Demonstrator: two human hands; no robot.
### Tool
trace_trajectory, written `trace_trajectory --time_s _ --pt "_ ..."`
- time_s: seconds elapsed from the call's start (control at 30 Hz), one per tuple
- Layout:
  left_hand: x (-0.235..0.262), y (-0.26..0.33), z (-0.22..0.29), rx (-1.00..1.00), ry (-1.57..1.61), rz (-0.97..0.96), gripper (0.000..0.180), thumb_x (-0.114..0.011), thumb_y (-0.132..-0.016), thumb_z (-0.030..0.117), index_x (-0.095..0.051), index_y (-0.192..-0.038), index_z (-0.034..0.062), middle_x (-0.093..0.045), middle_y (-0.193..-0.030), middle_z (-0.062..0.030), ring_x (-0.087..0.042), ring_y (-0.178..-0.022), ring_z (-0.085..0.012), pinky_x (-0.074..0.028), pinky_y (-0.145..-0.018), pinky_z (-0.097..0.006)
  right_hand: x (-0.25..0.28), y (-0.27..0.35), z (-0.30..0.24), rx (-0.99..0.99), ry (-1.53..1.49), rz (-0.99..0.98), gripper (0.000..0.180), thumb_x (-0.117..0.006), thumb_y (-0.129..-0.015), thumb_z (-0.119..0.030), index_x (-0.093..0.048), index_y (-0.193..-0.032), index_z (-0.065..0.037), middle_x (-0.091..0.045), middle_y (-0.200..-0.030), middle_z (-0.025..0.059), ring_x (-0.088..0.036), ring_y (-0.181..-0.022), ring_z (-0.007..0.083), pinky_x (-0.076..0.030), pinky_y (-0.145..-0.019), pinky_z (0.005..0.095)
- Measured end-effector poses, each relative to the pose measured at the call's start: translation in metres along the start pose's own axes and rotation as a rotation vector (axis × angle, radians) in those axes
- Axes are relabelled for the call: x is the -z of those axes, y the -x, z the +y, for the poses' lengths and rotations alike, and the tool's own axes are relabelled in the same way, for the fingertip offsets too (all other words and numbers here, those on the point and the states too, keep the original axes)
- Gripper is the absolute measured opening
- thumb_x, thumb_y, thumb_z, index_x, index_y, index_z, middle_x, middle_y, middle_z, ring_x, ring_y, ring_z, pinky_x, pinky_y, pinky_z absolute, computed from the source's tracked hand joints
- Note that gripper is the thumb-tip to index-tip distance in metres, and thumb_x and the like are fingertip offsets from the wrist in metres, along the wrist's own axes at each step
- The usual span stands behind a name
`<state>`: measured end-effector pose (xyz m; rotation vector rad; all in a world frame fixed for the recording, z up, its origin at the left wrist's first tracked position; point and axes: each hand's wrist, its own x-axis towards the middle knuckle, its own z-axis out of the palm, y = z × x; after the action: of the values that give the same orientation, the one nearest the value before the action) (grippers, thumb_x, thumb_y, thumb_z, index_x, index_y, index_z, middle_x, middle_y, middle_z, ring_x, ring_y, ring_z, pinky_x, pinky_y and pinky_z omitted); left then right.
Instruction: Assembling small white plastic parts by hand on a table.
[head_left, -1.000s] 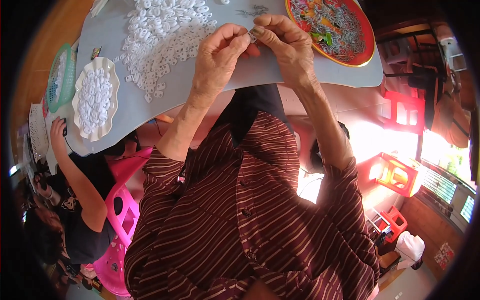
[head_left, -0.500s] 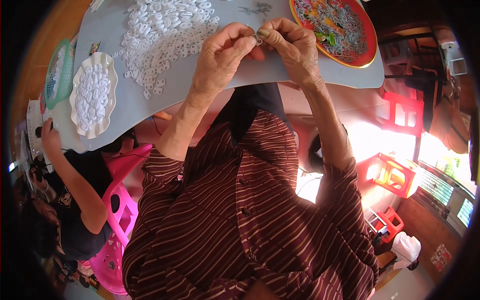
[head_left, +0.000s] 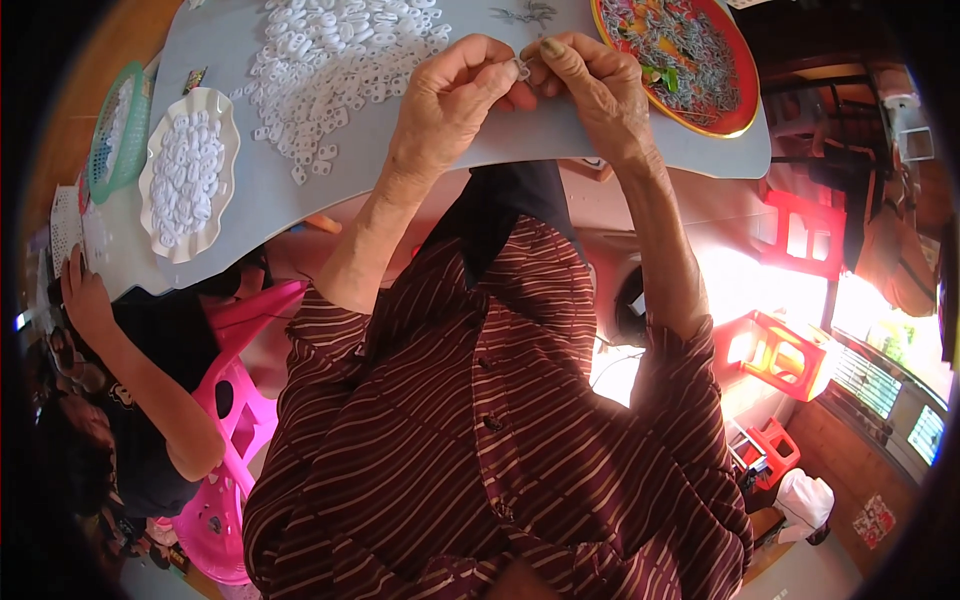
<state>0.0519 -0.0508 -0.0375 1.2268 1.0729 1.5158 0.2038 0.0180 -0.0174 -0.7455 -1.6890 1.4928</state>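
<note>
My left hand [head_left: 447,98] and my right hand [head_left: 592,88] meet above the grey table [head_left: 250,190], pinching one small white plastic piece [head_left: 521,68] between their fingertips. A loose heap of white plastic pieces [head_left: 335,52] lies on the table just left of my left hand. To the right of my right hand sits a round red tray [head_left: 738,118] holding several small grey and coloured parts. My striped maroon sleeves fill the lower picture.
A white scalloped plate [head_left: 218,108] of white pieces and a green basket [head_left: 98,160] stand at the table's left. Another person's hand [head_left: 82,297] rests at the left edge, by a pink plastic chair [head_left: 232,430]. Red plastic stools [head_left: 775,350] stand on the right.
Both hands have stayed joined on the small piece, with the fingers shifting slightly. The view has drifted a little, and the person at the left moved a hand.
</note>
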Motion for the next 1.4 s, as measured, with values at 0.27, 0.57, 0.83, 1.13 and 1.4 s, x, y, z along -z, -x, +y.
trace_trajectory --time_s 0.27,0.57,0.83,1.13,1.4 --pt "-0.002 0.004 0.003 0.006 -0.027 -0.004 0.011 -0.056 -0.088 0.011 -0.058 -0.092 0.0003 -0.063 -0.077 -0.0013 -0.054 -0.067 -0.0042 -0.044 -0.062 -0.019 -0.002 0.000 0.003 0.032 0.007 -0.040 0.019 -0.063 -0.087 -0.021 -0.065 -0.084 -0.003 -0.060 -0.068 -0.0021 -0.050 -0.064 0.0040 -0.043 -0.059 0.0191" --pt "-0.009 0.002 0.004 -0.064 -0.096 0.062 0.009 -0.056 -0.089 0.010 -0.057 -0.091 0.0014 -0.061 -0.072 0.0013 -0.048 -0.065 -0.0025 -0.041 -0.059 -0.018 -0.007 0.003 0.002 0.027 0.069 0.081 0.021 -0.065 -0.086 -0.022 -0.064 -0.083 -0.001 -0.063 -0.070 -0.0008 -0.052 -0.065 0.0028 -0.042 -0.058 0.0184" --pt "-0.005 0.006 0.008 -0.074 -0.250 0.112 0.011 -0.052 -0.090 0.010 -0.057 -0.093 0.0005 -0.059 -0.071 0.0003 -0.052 -0.065 -0.0045 -0.042 -0.056 -0.020 -0.010 0.007 0.008 0.030 -0.113 0.028 0.012 -0.064 -0.085 -0.007 -0.061 -0.094 0.001 -0.063 -0.078 -0.0001 -0.054 -0.071 0.0041 -0.046 -0.067 0.0183" --pt "0.034 -0.085 0.040 -0.386 -1.148 0.007 0.015 -0.050 -0.083 0.009 -0.057 -0.093 -0.0001 -0.059 -0.081 -0.0228 -0.053 -0.081 -0.0408 -0.042 -0.073 -0.046 -0.007 0.007 0.012 0.038 -0.074 0.042 0.014 -0.062 -0.087 -0.013 -0.061 -0.090 0.001 -0.063 -0.074 0.0014 -0.052 -0.063 0.0044 -0.044 -0.058 0.0183" --pt "0.067 -0.122 0.006 -0.334 -1.246 -0.373 0.014 -0.048 -0.077 0.011 -0.054 -0.077 -0.0017 -0.056 -0.076 -0.0239 -0.056 -0.078 -0.0414 -0.046 -0.070 -0.046 -0.010 0.006 0.009 0.081 -0.068 0.057 0.017 -0.064 -0.086 -0.016 -0.061 -0.089 0.001 -0.059 -0.071 -0.0008 -0.049 -0.062 0.0040 -0.043 -0.057 0.0193"
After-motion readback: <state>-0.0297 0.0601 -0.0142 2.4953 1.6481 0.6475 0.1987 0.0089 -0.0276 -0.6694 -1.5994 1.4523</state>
